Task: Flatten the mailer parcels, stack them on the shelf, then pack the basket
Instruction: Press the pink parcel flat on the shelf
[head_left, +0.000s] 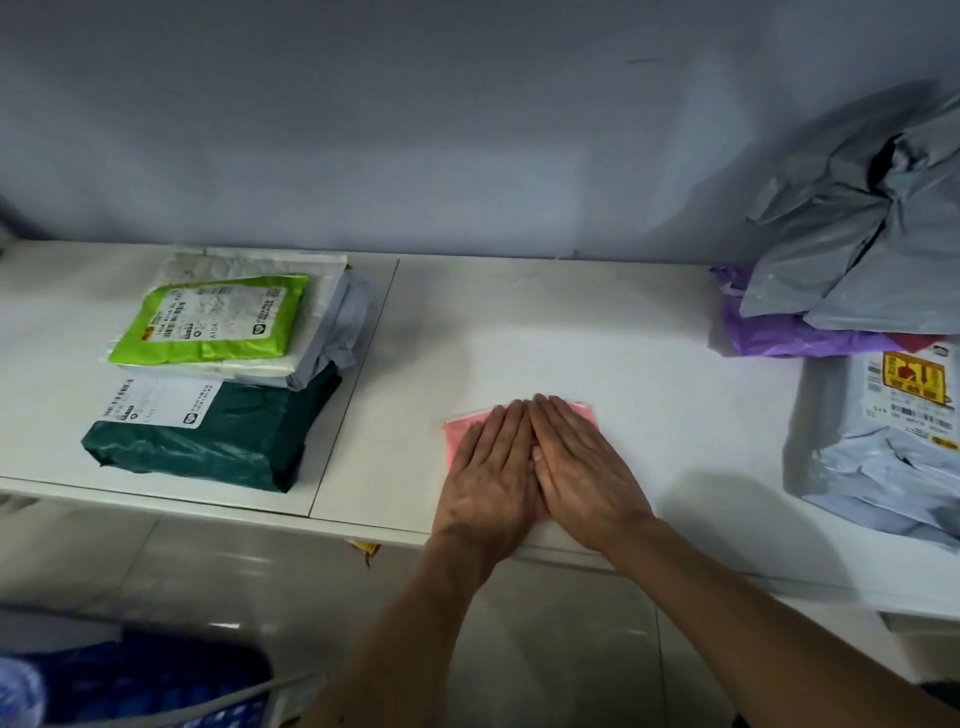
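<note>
Both palms lie flat, fingers straight and together, on a small pink plastic mailer parcel (470, 427) near the front edge of the white tabletop (571, 332); neither the left hand (491, 467) nor the right hand (582, 467) grips anything, they only press down, thumbs touching in the middle. The parcel is almost wholly covered, with only its far corners and left edge showing past the fingertips. To flatten it well, I judge the weight should go through the heels of the palms and then spread outward, each hand sliding away from the other so trapped air is pushed to the edges rather than bunched in the centre. Well to the left of the left hand sits a neat stack: a lime green mailer (208, 325) atop a pale grey padded one (322, 332), over a dark green plastic parcel (218, 441). Well to the right of the right hand lies an untidy heap of crumpled grey mailers (857, 249), a purple bag (789, 338) and a labelled grey parcel (893, 457), seemingly unflattened. A blue basket (130, 686) shows below, near the left forearm.
</note>
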